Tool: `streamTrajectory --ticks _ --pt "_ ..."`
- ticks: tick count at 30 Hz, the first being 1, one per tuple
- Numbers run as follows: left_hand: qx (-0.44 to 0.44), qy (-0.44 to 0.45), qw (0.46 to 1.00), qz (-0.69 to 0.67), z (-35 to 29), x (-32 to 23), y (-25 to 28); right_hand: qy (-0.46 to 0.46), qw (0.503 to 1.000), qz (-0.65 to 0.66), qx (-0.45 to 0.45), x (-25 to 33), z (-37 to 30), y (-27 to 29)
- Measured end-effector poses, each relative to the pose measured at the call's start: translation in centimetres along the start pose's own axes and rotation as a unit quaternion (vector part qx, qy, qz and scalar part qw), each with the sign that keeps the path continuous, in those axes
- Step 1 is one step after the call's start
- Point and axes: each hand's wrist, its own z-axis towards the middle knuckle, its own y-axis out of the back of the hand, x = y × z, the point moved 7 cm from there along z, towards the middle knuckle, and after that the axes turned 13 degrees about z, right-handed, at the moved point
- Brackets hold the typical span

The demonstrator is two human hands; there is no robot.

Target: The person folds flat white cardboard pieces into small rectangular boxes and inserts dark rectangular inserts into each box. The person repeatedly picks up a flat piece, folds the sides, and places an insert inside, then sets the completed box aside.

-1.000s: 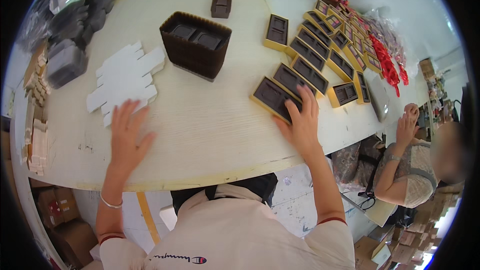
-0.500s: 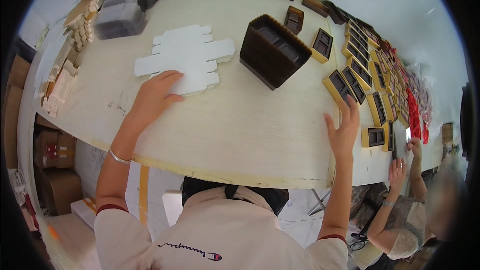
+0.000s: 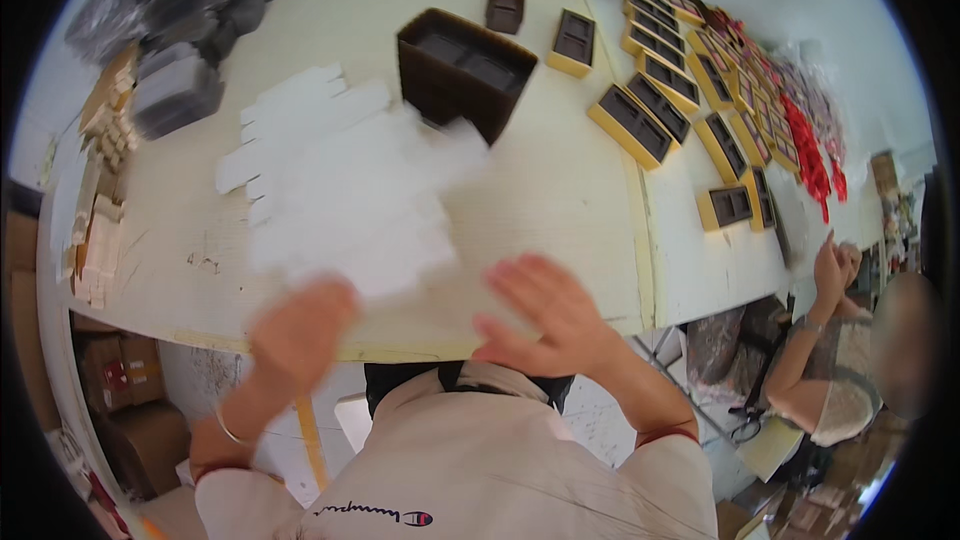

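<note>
A blurred white flat box blank (image 3: 350,225) lies over the table near me, overlapping a pile of similar white blanks (image 3: 290,105). My left hand (image 3: 305,332) is at its near left edge, fingers closed on it, though motion smears them. To the right of the blank, above the table's front edge, my right hand (image 3: 548,318) has its fingers apart and holds nothing. Behind the blank stands a tall stack of dark brown plastic trays (image 3: 460,80).
Several yellow boxes with dark inserts (image 3: 630,125) stand in rows on the right. Beyond them lie red ribbons (image 3: 803,145). Grey plastic covers (image 3: 175,90) and folded card pieces (image 3: 100,230) line the left side. Another person's hands (image 3: 835,265) are at the far right.
My left hand has drawn a white blank from the pile toward me. My right hand has moved left from beside the yellow boxes. The view has also shifted to the right.
</note>
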Motion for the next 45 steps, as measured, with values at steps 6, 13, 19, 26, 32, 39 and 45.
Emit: streamTrajectory --ticks 6,13,19,26,32,39,45 --pt "0.055 0.003 0.958 -0.282 -2.4 -7.7 -2.8 -0.113 0.975 0.163 0.099 1.1 -6.6 -3.5" --pt "0.016 0.038 0.997 -0.064 -0.9 -7.6 -5.6 -0.212 0.976 -0.026 0.046 -0.6 -6.4 -3.2" --pt "0.072 0.001 0.984 -0.165 -2.6 -8.5 -5.5 -0.164 0.980 -0.019 0.114 1.3 -7.9 -4.6" --pt "0.087 0.013 0.967 -0.238 0.0 -6.4 -5.5 -0.211 0.967 0.039 0.135 0.5 -6.1 -4.0" --pt "0.151 0.034 0.963 -0.221 0.5 -5.9 -7.5 -0.321 0.936 0.089 0.118 -1.9 -5.0 -4.5" --pt "0.145 0.192 0.938 -0.248 1.2 -5.3 -7.0 -0.421 0.895 0.134 0.060 -1.9 -5.1 -4.8" --pt "0.240 0.252 0.879 -0.326 2.2 -4.4 -9.7 -0.496 0.794 0.349 0.049 -0.9 -4.7 -6.5"
